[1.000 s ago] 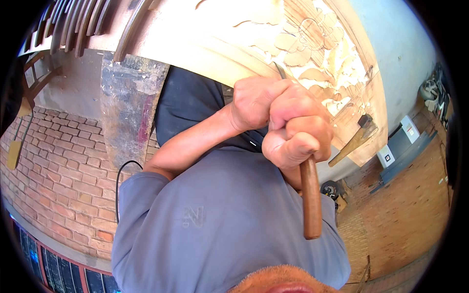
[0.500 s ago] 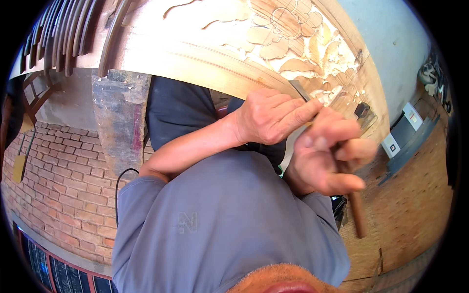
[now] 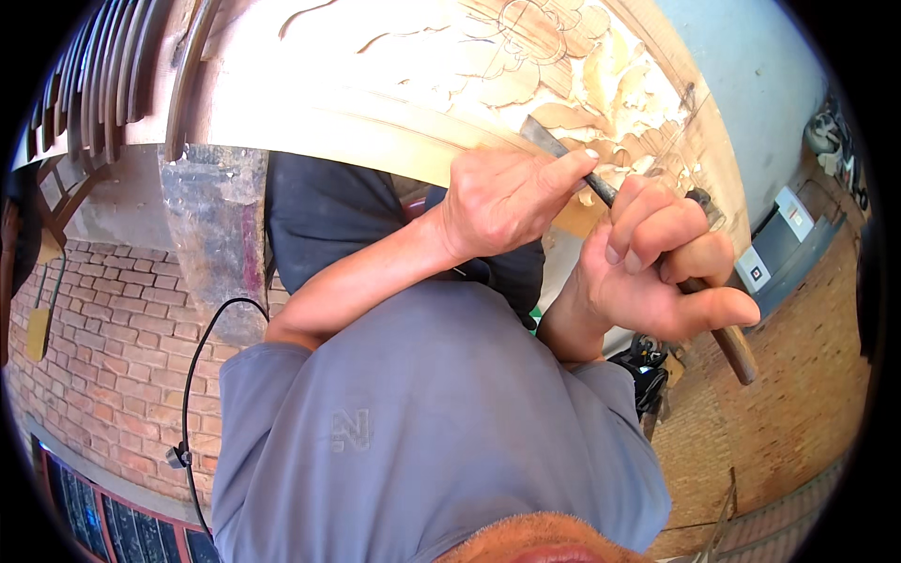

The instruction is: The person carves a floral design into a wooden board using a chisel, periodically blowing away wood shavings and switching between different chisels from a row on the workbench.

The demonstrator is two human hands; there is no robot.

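A wood chisel with a flat steel blade (image 3: 544, 138) and a brown wooden handle (image 3: 735, 355) slants across the front of a carved wooden panel (image 3: 422, 127). My left hand (image 3: 502, 202) pinches the chisel's metal part between thumb and fingers, close to the panel's near edge. Around the handle curl the fingers of my right hand (image 3: 657, 258), with its thumb stretched out to the right. The blade tip lies over the carving's lower border; whether it touches the wood I cannot tell. Relief leaves and flowers, with pale wood shavings (image 3: 638, 80), cover the panel's right part.
Several carving tools (image 3: 117, 80) lie side by side at the panel's far left. A worn support (image 3: 216, 235) stands beneath it. A black cable (image 3: 192, 394) hangs by my left side. To the right are a dark blue and white object (image 3: 788, 239) and a brick floor (image 3: 798, 366).
My right hand's fingers have closed in more around the handle. The chisel's handle end has swung up and to the right, and more of the blade shows beyond my left hand.
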